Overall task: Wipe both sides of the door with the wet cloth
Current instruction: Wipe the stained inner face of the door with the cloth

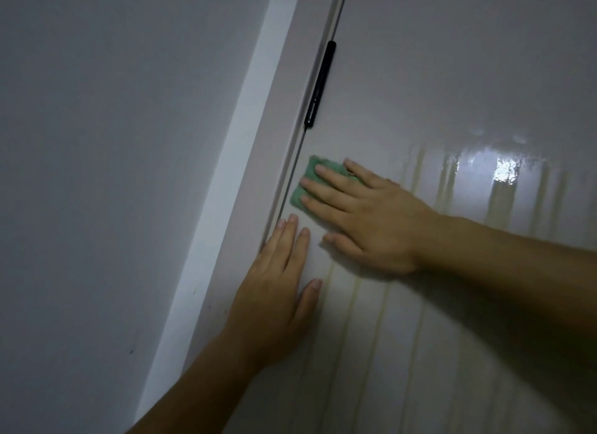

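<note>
Folded green cloth (298, 197): while it lies on the glossy white door (436, 78), the right hand (365, 217) presses it, fingers straight.
Left hand (274, 291): flat, just below.

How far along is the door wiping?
Done: wet streaks and sheen mark the pale door at right. In hand: the right hand presses the green cloth below the black hinge; the left hand rests on the door. Left: dry-looking upper area; other side unseen.

Right hand (365, 214) is pressing green cloth (307, 183) flat against door (452, 78), mid-frame, beside black hinge (319, 84). Left hand (274, 291) is resting flat below it. Wet streaks are glistening at right.
</note>
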Tool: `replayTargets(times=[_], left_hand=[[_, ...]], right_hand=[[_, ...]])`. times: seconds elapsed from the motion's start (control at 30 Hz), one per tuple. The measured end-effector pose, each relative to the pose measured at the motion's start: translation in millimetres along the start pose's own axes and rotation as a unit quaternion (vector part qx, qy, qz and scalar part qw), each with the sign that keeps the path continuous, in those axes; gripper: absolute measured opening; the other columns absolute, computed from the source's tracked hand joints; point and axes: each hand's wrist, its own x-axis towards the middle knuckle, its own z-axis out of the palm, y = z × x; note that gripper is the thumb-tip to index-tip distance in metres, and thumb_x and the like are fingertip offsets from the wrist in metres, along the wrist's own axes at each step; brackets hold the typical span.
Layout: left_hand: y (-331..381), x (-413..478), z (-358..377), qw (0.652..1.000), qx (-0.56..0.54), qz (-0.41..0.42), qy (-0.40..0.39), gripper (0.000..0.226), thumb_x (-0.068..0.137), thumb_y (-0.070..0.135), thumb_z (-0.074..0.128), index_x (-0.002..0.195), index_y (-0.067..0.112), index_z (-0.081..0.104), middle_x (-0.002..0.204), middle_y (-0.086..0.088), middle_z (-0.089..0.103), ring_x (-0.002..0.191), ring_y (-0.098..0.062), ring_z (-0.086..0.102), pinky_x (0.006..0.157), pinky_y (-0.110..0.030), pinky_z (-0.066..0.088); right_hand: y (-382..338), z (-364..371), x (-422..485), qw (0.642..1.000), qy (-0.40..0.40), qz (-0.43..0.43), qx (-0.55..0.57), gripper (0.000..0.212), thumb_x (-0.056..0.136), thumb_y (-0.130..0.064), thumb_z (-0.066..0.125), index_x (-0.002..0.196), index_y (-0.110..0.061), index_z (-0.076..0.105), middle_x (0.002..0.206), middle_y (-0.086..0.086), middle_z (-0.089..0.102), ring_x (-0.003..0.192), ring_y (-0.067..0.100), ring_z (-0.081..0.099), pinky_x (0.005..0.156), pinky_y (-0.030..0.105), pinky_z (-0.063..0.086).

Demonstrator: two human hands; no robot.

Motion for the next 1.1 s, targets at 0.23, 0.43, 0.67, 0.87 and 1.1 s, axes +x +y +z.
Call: replayTargets(times=[0.23, 0.43, 0.67, 0.87, 1.1], left_hand=[[0, 0, -2, 1.0, 0.013, -0.001, -0.005, 0.067, 0.104, 0.051, 0.026, 0.16, 0.019, 0.005, 0.17, -0.004, 0.0, 0.158, -0.018, -0.001, 0.126, -0.031, 0.002], [3, 0, -4, 1.0, 0.011, -0.008, -0.01, 0.068, 0.103, 0.049, 0.028, 0.159, 0.017, 0.006, 0.168, -0.004, 0.0, 0.158, -0.02, 0.001, 0.126, -0.035, 0.005], [11, 0, -8, 0.999, 0.009, -0.029, -0.008, 0.07, 0.101, 0.046, 0.029, 0.16, 0.011, 0.016, 0.169, -0.011, 0.009, 0.157, -0.023, 0.005, 0.126, -0.035, 0.006], [29, 5, -4, 0.997, 0.04, -0.064, 0.008, 0.066, 0.102, 0.045, 0.028, 0.159, 0.012, 0.025, 0.167, -0.021, 0.019, 0.155, -0.036, 0.016, 0.125, -0.051, 0.022], [41, 13, 1, 0.996, 0.05, -0.057, 0.044, 0.065, 0.1, 0.041, 0.031, 0.158, 0.011, 0.03, 0.166, -0.022, 0.019, 0.155, -0.038, 0.016, 0.124, -0.05, 0.016]], right_hand=[[21, -6, 44, 0.997, 0.031, 0.071, -0.013, 0.068, 0.104, -0.05, 0.006, 0.164, -0.019, -0.001, 0.172, 0.006, -0.004, 0.158, 0.024, -0.009, 0.127, 0.048, -0.008], [12, -5, 15, 1.0, -0.014, -0.012, -0.015, 0.073, 0.097, -0.056, -0.004, 0.163, -0.023, -0.004, 0.171, 0.003, -0.006, 0.157, 0.023, -0.012, 0.126, 0.046, -0.012], [44, -17, -29, 0.985, 0.026, 0.169, -0.004, 0.079, 0.097, -0.059, 0.0, 0.163, -0.017, 0.009, 0.171, 0.011, 0.009, 0.158, 0.032, 0.001, 0.126, 0.049, -0.006], [3, 2, -71, 1.0, -0.016, 0.019, -0.012, 0.07, 0.103, -0.055, 0.008, 0.163, -0.02, 0.014, 0.17, 0.005, 0.01, 0.158, 0.028, 0.001, 0.128, 0.051, 0.002], [27, -3, -74, 0.982, 0.045, 0.182, -0.031, 0.072, 0.102, -0.054, 0.016, 0.163, -0.016, 0.016, 0.17, 0.01, 0.013, 0.158, 0.032, 0.005, 0.127, 0.053, 0.002]])
